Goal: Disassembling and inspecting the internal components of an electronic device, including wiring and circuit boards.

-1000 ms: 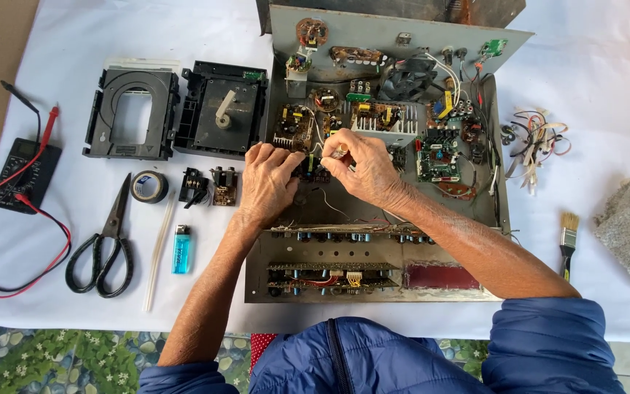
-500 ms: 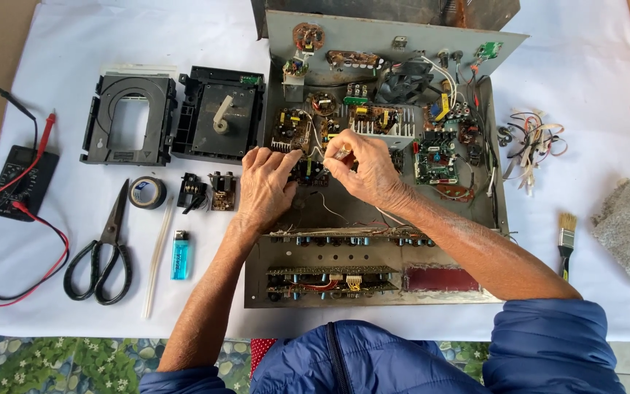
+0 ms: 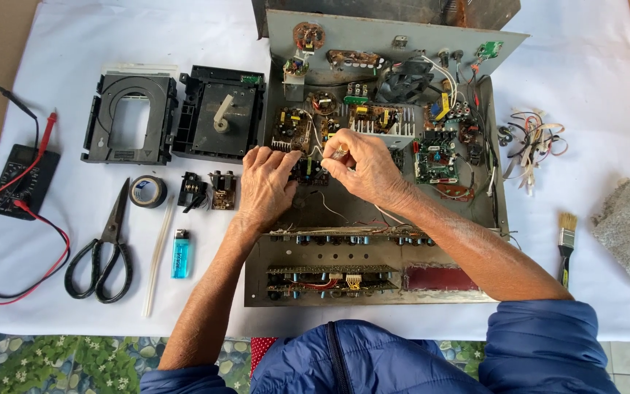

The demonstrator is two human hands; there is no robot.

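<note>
Over the opened metal chassis (image 3: 373, 241), little has shifted in the last second: the right hand (image 3: 362, 169) is kept pinched on a small brass-coloured part (image 3: 341, 152) above the boards, while the left hand (image 3: 265, 182), fingers loosely curled and empty, steadies alongside

Light: bright, even daylight — soft throughout
Shadows: faint, short, under hands (image 3: 315, 179)
Glare: white cloth (image 3: 74, 44) washed out at far edge
Focus: sharp — no blur
</note>
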